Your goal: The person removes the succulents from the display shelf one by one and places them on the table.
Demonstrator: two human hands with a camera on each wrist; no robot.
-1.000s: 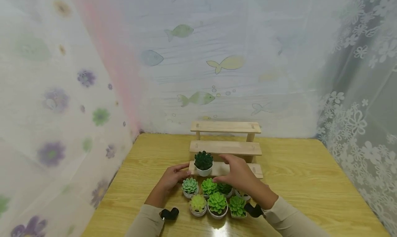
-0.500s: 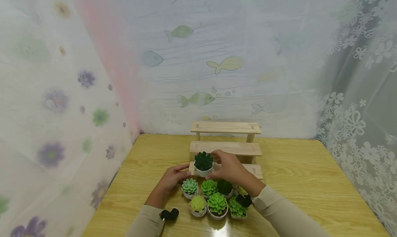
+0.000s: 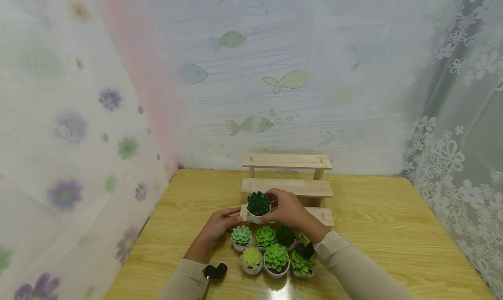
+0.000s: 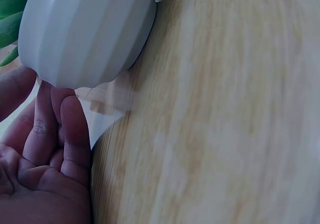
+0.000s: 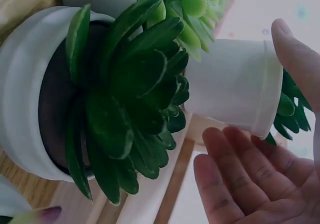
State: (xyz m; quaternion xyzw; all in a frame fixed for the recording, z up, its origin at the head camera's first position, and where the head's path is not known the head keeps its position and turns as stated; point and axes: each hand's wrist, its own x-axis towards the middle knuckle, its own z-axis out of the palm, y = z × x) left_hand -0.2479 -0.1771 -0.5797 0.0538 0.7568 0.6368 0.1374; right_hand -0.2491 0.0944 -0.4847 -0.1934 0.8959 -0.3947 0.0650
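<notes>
A dark green potted succulent [image 3: 258,203] stands over the left part of the lowest board of a wooden three-step shelf [image 3: 287,187]. My right hand [image 3: 286,210] holds its smooth white pot [image 5: 232,86], thumb on one side and fingers on the other. At the left end of that lowest board, my left hand [image 3: 218,225] rests with fingers extended, fingertips right at the board's end. Just in front of those fingers sits a pale green succulent [image 3: 241,235]; its fluted white pot [image 4: 87,33] hides the fingertips in the left wrist view.
Several potted succulents crowd before the shelf: a bright green one [image 3: 276,257], a yellow-green one [image 3: 251,258] and another dark green one [image 5: 135,98] under my right hand. The wooden table [image 3: 385,234] reaches back to a fish-patterned curtain [image 3: 243,81].
My right hand has moved left from beside the dark green succulent and closed around its pot. The left hand stays at the shelf's end. The pot has hardly moved.
</notes>
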